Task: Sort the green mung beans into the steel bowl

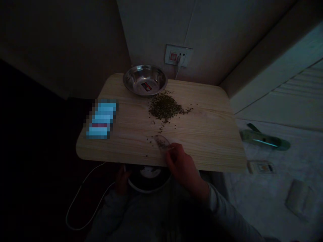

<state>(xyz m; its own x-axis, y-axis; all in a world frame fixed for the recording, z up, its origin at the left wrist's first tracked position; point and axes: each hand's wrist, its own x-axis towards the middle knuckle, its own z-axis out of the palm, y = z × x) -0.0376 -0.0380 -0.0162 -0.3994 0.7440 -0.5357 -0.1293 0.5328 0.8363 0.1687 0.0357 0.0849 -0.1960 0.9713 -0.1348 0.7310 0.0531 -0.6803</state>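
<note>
Dim light covers the pale wall [151, 27] and wooden table [212, 134].

This dim room looks like part of a home, judging by the switched socket [178, 55] on the plain wall [153, 27], the small wooden table [209, 131] and the steel bowl [135, 84].

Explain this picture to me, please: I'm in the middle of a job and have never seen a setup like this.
There's no machine here, just a person's bare hands, seen by one camera worn on the head, looking forward and down. On the wooden table lies a loose pile of small seeds, with a metal bowl behind it and a glowing, pixelated screen on the left. The right hand holds what looks like a clear scoop. The left hand is beside a dark dish below the table's near edge; it's too dim to judge its grip.
</note>
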